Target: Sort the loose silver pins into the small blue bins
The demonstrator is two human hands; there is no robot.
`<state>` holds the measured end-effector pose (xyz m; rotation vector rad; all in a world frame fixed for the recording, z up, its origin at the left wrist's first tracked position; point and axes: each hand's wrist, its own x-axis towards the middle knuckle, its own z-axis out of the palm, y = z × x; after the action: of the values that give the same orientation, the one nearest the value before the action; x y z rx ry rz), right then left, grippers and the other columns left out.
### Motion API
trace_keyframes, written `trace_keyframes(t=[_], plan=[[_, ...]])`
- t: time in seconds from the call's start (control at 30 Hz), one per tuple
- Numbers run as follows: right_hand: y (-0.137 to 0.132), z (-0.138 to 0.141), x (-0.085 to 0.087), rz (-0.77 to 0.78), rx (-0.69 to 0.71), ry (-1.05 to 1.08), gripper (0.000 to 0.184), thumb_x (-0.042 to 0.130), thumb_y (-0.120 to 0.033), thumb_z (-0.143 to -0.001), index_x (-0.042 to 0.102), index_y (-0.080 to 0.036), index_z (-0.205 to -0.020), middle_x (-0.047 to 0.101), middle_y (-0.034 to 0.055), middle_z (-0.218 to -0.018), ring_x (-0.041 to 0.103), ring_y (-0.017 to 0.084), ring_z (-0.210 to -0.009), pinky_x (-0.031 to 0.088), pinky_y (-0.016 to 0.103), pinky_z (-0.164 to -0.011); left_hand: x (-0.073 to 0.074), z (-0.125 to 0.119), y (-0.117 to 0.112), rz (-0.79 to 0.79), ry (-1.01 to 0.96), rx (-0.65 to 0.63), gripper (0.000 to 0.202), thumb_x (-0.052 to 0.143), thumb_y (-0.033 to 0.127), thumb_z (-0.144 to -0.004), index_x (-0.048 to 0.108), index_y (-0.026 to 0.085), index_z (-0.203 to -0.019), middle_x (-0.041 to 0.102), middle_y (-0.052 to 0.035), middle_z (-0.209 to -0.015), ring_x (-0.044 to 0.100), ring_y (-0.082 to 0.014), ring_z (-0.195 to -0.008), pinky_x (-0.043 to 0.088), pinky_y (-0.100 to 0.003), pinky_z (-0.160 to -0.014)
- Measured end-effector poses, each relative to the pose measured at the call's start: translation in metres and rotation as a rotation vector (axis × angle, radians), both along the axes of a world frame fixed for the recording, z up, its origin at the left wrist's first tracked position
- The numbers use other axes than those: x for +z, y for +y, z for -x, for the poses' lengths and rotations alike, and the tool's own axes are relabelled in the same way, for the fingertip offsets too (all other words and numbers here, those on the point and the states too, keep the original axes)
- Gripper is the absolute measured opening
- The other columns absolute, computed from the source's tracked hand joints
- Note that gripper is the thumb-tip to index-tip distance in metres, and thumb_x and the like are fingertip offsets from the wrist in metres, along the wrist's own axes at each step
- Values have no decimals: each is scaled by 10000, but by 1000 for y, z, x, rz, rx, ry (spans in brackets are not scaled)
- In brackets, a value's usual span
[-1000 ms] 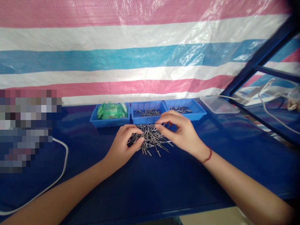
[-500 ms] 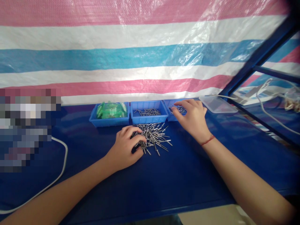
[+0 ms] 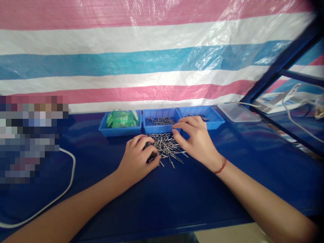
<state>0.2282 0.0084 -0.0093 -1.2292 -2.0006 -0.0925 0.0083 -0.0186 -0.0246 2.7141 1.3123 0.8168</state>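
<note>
A loose pile of metal blind rivets (image 3: 167, 145) lies on the blue tabletop. At its left side rests my left hand (image 3: 138, 155), with bent, parted fingers touching the rivets; its fingertips are partly hidden. My right hand (image 3: 196, 138) hovers at the pile's right edge, thumb and fingers apart, with nothing visible between them. Behind the pile, the middle blue bin (image 3: 162, 129) contains more rivets. The right blue bin (image 3: 215, 122) also has some, partly covered by my right hand.
At the left, another blue bin (image 3: 120, 132) holds a green plastic packet (image 3: 123, 118). A clear plastic lid (image 3: 239, 113) lies right of the bins. A white cable (image 3: 73, 165) curves along the left. A striped plastic sheet (image 3: 152, 60) hangs behind; a blue frame (image 3: 275, 67) rises at right.
My right hand has moved left and toward me, from over the right bin to the pile's right edge. My left hand stays at the pile, its fingers slightly shifted.
</note>
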Motion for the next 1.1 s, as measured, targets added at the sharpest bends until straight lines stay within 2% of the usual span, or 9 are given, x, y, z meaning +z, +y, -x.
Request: trace_keyframes(t=[0.27, 0.43, 0.53, 0.63, 0.7, 0.8, 0.93, 1.1], plan=[[-7, 10, 3, 76, 194, 43, 127, 556, -218, -857, 671, -202, -804, 657, 54, -894, 551, 215, -876, 429, 391, -825, 2, 10, 11, -54, -113, 41, 97, 572, 217, -857, 628, 197, -780, 637, -52, -1051, 547, -239, -1050, 392, -407, -912], [-13, 17, 3, 145, 319, 41, 161, 563, -232, -864, 649, -196, -733, 649, 46, -829, 577, 189, -802, 451, 375, -796, 3, 11, 15, 63, -381, 90, 110, 516, 246, -908, 604, 188, -875, 591, -57, -995, 575, -187, -979, 440, -344, -906], [-19, 24, 2, 243, 369, 167, 117, 614, -284, -846, 661, -196, -784, 652, 50, -854, 593, 180, -806, 473, 355, -785, 2, 7, 11, 109, -512, 86, 126, 481, 256, -930, 586, 195, -894, 566, -52, -1000, 575, -165, -961, 467, -301, -863], [-25, 31, 2, 361, 388, 411, 129, 645, -333, -831, 666, -206, -846, 642, 39, -829, 579, 146, -718, 488, 292, -661, 1, 4, 5, 95, -537, 49, 114, 478, 248, -932, 582, 204, -914, 553, -48, -993, 568, -161, -953, 476, -297, -854], [-28, 35, 2, 401, 386, 533, 133, 643, -339, -832, 659, -207, -818, 628, 25, -775, 548, 130, -652, 464, 268, -585, 0, 2, 3, 83, -522, 9, 98, 489, 235, -927, 583, 208, -925, 550, -46, -986, 565, -163, -957, 474, -307, -870], [-29, 37, 2, 431, 374, 650, 142, 655, -330, -823, 641, -202, -761, 615, 18, -741, 545, 132, -652, 460, 272, -586, -1, 2, 2, 74, -506, -48, 72, 513, 213, -914, 582, 211, -930, 550, -44, -989, 565, -164, -970, 466, -318, -895], [-29, 38, 0, 468, 376, 741, 169, 714, -352, -765, 645, -200, -789, 627, 20, -772, 540, 124, -627, 465, 276, -580, 1, 2, 1, 58, -513, -49, 72, 514, 223, -913, 584, 211, -922, 557, -45, -981, 571, -164, -948, 481, -316, -859], [-31, 40, -1, 471, 383, 708, 181, 725, -361, -754, 652, -203, -802, 637, 19, -777, 542, 120, -628, 470, 266, -566, 2, 1, 0, 37, -530, -20, 91, 501, 240, -919, 587, 209, -919, 561, -47, -976, 575, -164, -927, 490, -309, -822]])
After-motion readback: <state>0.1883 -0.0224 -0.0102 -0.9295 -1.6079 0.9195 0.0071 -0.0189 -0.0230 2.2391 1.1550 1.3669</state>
